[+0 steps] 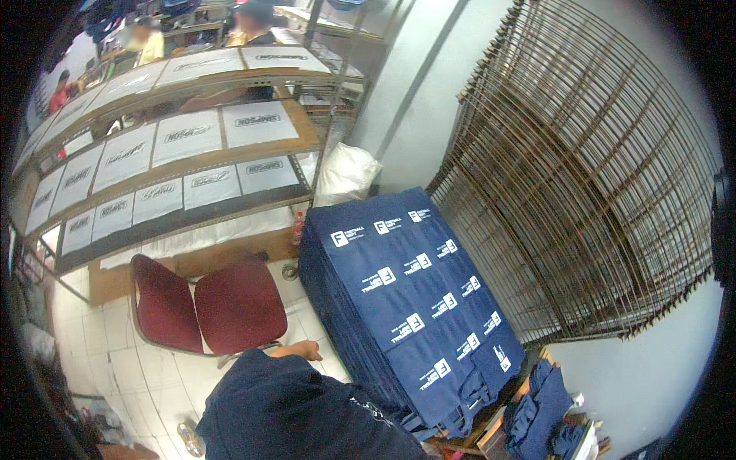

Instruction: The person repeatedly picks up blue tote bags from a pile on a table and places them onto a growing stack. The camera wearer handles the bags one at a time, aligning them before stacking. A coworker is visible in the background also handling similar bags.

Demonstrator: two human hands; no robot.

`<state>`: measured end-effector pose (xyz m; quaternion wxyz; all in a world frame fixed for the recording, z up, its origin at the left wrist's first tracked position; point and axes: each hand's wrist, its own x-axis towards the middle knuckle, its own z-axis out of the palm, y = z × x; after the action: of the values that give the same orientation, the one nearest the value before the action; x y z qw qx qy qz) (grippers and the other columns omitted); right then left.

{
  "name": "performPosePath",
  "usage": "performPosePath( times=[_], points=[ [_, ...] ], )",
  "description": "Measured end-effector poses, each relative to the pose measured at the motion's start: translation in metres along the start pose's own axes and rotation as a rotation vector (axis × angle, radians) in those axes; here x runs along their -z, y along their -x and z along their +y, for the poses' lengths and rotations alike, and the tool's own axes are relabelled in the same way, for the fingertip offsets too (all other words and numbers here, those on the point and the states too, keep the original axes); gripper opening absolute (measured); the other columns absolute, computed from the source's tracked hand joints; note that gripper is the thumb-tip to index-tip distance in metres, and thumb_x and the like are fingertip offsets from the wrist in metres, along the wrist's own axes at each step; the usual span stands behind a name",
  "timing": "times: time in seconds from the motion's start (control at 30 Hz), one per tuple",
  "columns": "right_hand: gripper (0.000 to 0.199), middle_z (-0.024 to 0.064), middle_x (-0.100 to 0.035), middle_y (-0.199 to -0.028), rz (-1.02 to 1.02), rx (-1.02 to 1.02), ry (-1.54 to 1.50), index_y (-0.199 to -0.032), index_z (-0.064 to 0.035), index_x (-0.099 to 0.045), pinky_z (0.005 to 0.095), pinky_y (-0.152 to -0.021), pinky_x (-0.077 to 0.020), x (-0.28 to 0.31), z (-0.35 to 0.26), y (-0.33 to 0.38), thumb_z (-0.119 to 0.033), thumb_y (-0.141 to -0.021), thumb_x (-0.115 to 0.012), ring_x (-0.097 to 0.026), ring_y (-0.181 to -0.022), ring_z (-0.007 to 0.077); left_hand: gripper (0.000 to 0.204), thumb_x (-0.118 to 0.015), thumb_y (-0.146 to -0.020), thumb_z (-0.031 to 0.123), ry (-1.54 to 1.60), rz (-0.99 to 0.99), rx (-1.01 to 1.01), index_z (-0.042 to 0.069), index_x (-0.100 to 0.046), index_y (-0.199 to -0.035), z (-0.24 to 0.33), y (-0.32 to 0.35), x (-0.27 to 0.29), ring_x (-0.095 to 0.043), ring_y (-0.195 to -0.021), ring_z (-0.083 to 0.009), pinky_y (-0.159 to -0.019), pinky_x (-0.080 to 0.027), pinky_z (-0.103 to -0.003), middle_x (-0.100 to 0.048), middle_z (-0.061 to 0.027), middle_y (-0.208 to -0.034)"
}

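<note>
One hand shows, which I take for my left hand [300, 350], though the arm behind it is mostly hidden by my dark navy shirt [299, 414]. Its fingers point to the right, loosely stretched, with nothing visible in them. It hangs above the white floor, apart from the tall stack of navy fabric pieces [383, 253] to its right. White prints run in rows over the stack's top, and straps lie at its near end. A maroon chair [238, 303] is just beyond the hand on the left. My right hand does not show.
Tiered racks at the left hold printed light-grey sheets [184, 138]. A big rusty wire rack [575, 176] leans by the right wall. A white sack [345, 172] stands behind the stack, and navy cloth [537, 410] lies at its near right. People [149, 42] are in the far background.
</note>
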<state>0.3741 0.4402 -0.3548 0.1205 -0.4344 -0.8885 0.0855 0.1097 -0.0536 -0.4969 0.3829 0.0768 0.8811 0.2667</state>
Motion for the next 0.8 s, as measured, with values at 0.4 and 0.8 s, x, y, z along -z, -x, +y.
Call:
performPosePath(
  times=[0.4,0.8],
  points=[
    [0.032,0.0229,-0.061,-0.083,0.033,0.009,-0.168,-0.088,-0.0012,-0.06,0.0476,-0.068,-0.0473,-0.095,0.099,0.021,-0.03,-0.074,-0.059,-0.058,-0.077,0.0402,0.059,-0.063,-0.07,0.043,-0.022,-0.034,-0.075,0.004,-0.055,-0.114,-0.05,-0.031,-0.009,-0.056,-0.094,-0.029,-0.081,-0.044,-0.038,-0.059,-0.0173,-0.102],
    [0.046,0.0182,-0.062,-0.099,-0.557,-0.188,-0.167,-0.105,-0.0115,-0.061,0.0389,-0.085,-0.0456,-0.066,0.042,0.044,-0.038,-0.067,-0.066,-0.058,-0.096,0.0335,0.045,-0.064,-0.078,0.021,-0.006,-0.256,-0.13,0.003,-0.049,-0.116,-0.09,-0.046,-0.022,-0.056,-0.068,-0.0193,-0.057,-0.045,-0.033,-0.061,-0.0115,-0.081]
  ],
)
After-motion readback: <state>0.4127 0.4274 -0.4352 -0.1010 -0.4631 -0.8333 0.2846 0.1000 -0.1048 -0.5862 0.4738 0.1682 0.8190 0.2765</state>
